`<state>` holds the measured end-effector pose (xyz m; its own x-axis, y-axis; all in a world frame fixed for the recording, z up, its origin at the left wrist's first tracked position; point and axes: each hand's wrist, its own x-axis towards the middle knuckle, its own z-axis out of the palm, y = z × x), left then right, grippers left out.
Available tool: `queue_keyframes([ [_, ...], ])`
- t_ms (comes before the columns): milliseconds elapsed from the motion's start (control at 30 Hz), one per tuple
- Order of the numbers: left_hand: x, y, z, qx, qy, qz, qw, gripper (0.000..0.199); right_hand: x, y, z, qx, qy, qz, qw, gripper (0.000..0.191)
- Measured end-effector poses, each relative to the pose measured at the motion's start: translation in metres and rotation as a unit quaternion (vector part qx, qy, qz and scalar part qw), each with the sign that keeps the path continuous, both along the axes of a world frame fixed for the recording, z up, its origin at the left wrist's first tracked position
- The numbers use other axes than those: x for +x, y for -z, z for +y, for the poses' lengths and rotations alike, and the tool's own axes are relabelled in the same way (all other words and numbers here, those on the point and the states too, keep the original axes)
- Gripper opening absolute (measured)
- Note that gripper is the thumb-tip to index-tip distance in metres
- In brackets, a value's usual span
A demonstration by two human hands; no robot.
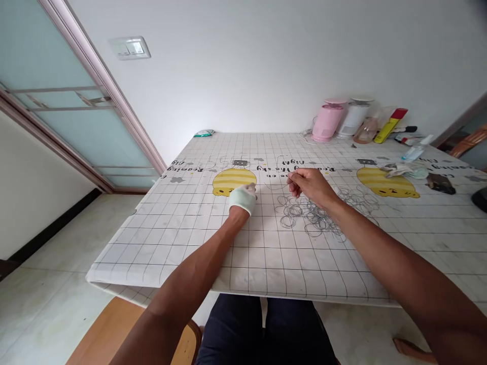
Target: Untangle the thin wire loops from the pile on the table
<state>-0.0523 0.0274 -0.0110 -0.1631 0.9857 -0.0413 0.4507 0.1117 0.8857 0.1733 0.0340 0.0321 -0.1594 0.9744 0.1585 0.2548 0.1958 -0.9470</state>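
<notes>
Right hand (pixel 307 185): thumb and forefinger appear to pinch a fine wire strand (pixel 277 189). Left hand (pixel 242 198), gloved, at its 9 o'clock: fingers curled, grip hidden. Tangled wire coils (pixel 322 219) lie on the counter (pixel 167 248) at the right hand's 5 o'clock. Apply light, even tension; avoid snagging the coils.

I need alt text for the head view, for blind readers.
A left hand in a pale fabric glove and a bare right hand are apart over a white gridded tablecloth. Thin grey wiry loops lie tangled beside the right hand; behind stands a pink cylindrical device.
</notes>
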Motion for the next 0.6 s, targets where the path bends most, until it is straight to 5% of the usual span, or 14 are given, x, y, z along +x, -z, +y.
queue_keyframes([
  [233, 0.007, 0.011, 0.004, 0.001, 0.057, 0.175, 0.983, 0.041, -0.023, -0.007, 0.04, -0.049, -0.029, -0.01, 0.998, 0.041],
  [600, 0.015, 0.022, 0.017, -0.05, 0.028, 0.092, 0.994, 0.025, -0.048, 0.012, 0.093, -0.059, -0.013, -0.009, 0.998, 0.029],
])
